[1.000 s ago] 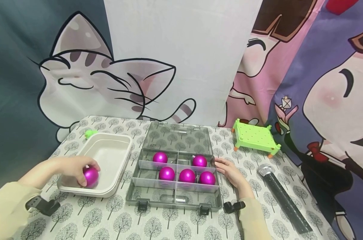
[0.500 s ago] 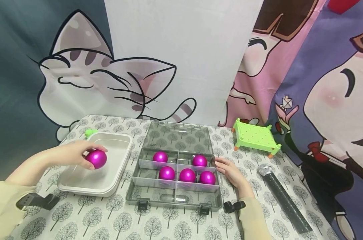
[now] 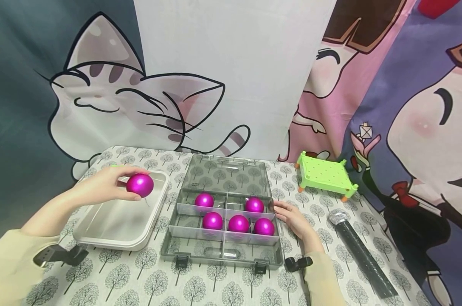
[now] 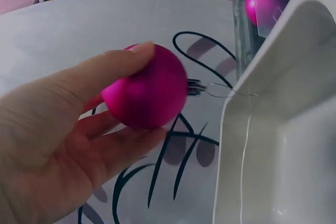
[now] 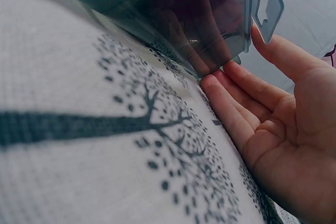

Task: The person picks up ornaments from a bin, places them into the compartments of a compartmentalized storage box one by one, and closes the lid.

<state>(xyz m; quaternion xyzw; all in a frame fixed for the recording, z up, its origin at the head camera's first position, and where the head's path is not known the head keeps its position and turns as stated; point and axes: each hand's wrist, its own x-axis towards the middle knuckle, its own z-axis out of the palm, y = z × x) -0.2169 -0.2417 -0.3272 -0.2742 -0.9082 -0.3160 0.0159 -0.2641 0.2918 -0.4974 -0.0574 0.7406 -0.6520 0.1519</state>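
Note:
My left hand [image 3: 101,185] pinches a shiny magenta Christmas ball [image 3: 140,185] between thumb and fingers, above the off-white tub [image 3: 135,245]. In the left wrist view the ball's silver cap [image 4: 195,87] and thin wire loop [image 4: 218,92] point away from the palm. A clear grey divider box [image 3: 194,245] lies with its lid [image 3: 227,174] tipped back. Several magenta balls sit in its back and middle compartments, one of them a middle ball [image 3: 212,221]. Against the box's right side rest the extended fingertips of my right hand [image 3: 294,219].
A green toy bed [image 3: 324,173] with orange feet stands at the back right. In front of it lies a microphone [image 3: 361,253] with a black handle. A small green object [image 3: 118,165] shows behind the left hand. Printed curtains hang behind the table.
My left hand has lifted the Christmas ball from inside the tub and carried it up and to the right. The right hand stays at the box's side.

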